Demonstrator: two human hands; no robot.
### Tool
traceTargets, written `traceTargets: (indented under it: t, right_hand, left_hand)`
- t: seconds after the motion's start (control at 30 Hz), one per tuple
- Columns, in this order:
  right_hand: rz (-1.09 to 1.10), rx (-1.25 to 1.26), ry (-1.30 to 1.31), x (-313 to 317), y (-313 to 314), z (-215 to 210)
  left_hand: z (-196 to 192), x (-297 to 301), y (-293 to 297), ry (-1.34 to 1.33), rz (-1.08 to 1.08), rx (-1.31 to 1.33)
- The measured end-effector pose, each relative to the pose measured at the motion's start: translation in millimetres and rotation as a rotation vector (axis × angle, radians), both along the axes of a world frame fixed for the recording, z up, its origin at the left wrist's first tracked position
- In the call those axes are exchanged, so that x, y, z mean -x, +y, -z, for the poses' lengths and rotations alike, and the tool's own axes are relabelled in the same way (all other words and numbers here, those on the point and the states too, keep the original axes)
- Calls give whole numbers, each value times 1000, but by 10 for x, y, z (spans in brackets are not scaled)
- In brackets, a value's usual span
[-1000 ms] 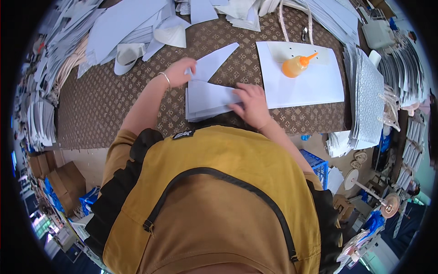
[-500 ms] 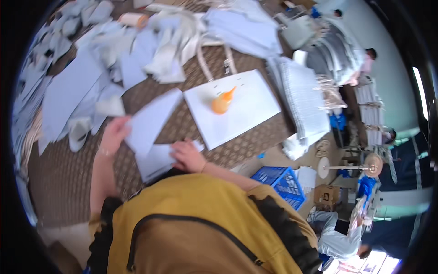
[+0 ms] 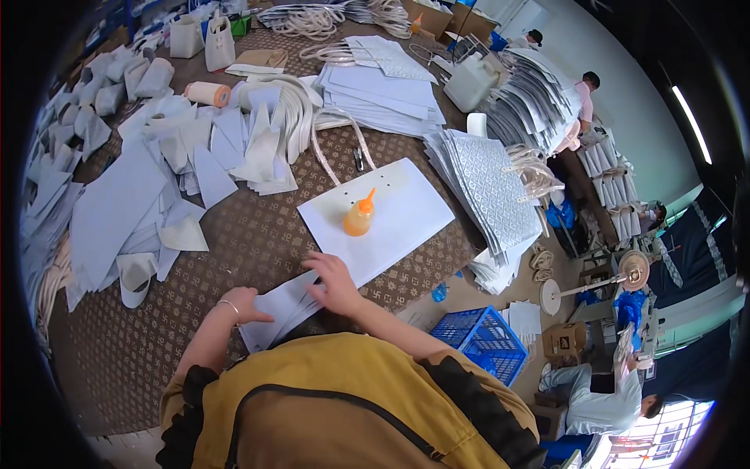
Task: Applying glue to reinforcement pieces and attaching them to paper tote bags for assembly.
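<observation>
Close to my body lies a small stack of white sheets (image 3: 280,309), its layers slightly fanned. My left hand (image 3: 244,306), with a bracelet on its wrist, grips the stack's left side, thumb over the top. My right hand (image 3: 336,286) is at the stack's right end, fingers spread and partly touching it. Beyond it lies a flat white bag panel (image 3: 406,202) with pale handles (image 3: 322,148) at its far edge. An orange-tipped squeeze bottle (image 3: 358,220) of amber liquid stands on the panel. A small dark metal tool (image 3: 358,159) lies between the handles.
Loose white pieces (image 3: 125,195) heap on the left of the brown patterned table (image 3: 156,344). A thread cone (image 3: 208,94) and sheet stacks (image 3: 383,98) lie farther back. Patterned bag panels (image 3: 488,184) overhang the right edge, above a blue crate (image 3: 480,340). Other people work at right.
The raised white sheet has come down onto the stack near my body. My left hand moved nearer and to the right; my right hand shifted slightly right. The view has tilted upward.
</observation>
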State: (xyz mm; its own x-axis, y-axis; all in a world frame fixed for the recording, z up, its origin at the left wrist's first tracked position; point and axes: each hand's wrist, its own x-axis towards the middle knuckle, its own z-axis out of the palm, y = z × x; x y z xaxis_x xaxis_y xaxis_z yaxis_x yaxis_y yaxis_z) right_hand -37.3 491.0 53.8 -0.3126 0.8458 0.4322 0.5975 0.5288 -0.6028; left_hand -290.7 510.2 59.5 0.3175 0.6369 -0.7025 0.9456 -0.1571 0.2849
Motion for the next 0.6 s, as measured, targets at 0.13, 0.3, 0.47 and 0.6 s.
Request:
traceTargets:
  t: [0.13, 0.3, 0.47, 0.6]
  right_hand:
    - [-379, 128, -548, 183, 24, 120]
    - [-387, 435, -647, 287, -58, -48]
    - [-447, 509, -766, 362, 10, -231]
    - [-405, 539, -611, 311, -1, -260]
  left_hand:
    - [91, -42, -225, -25, 161, -200]
    - [120, 8, -422, -82, -19, -178]
    - [-241, -14, -538, -145, 72, -238]
    - [-832, 48, -595, -245, 23, -457]
